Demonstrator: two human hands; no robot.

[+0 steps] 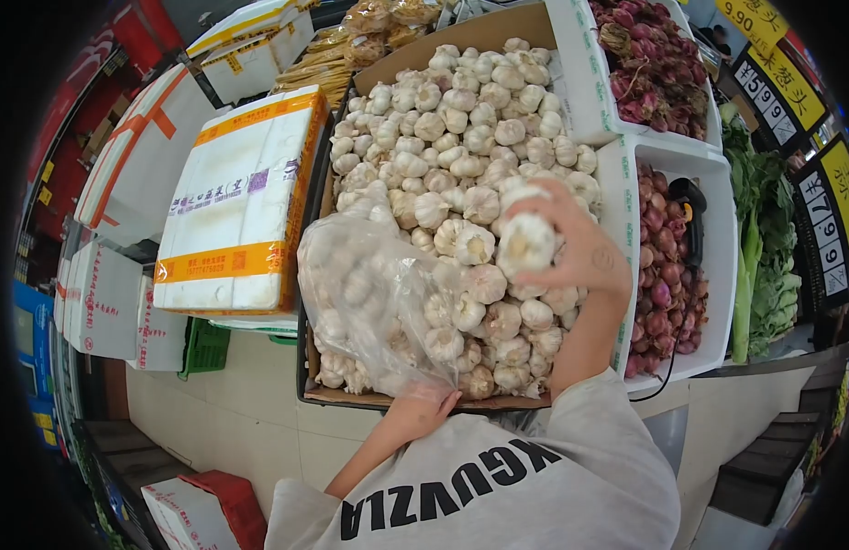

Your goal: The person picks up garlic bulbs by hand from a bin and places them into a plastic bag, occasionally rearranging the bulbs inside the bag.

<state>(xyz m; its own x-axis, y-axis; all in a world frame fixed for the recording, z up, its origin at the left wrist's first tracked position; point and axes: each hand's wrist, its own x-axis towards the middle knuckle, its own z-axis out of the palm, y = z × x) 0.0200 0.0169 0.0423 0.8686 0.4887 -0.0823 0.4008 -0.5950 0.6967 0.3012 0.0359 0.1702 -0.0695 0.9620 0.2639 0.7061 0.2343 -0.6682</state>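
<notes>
A large cardboard-lined box (457, 44) is heaped with white garlic bulbs (431, 209). My right hand (580, 240) is above the right part of the heap, its fingers curled round garlic (527, 243); a second bulb shows just behind it, under the fingers. A clear plastic bag (374, 293) with many bulbs inside lies over the left front of the heap. At the front edge of the box, my left hand (423, 410) holds the lower edge of this bag, with its fingertips partly hidden by the plastic.
Left of the garlic stands a white foam box (232, 206) with orange tape. On the right are foam boxes of shallots (658, 275) and red onions (649, 73), then leafy greens (768, 266) and price signs (823, 220). A red-and-white carton (204, 513) is at the lower left.
</notes>
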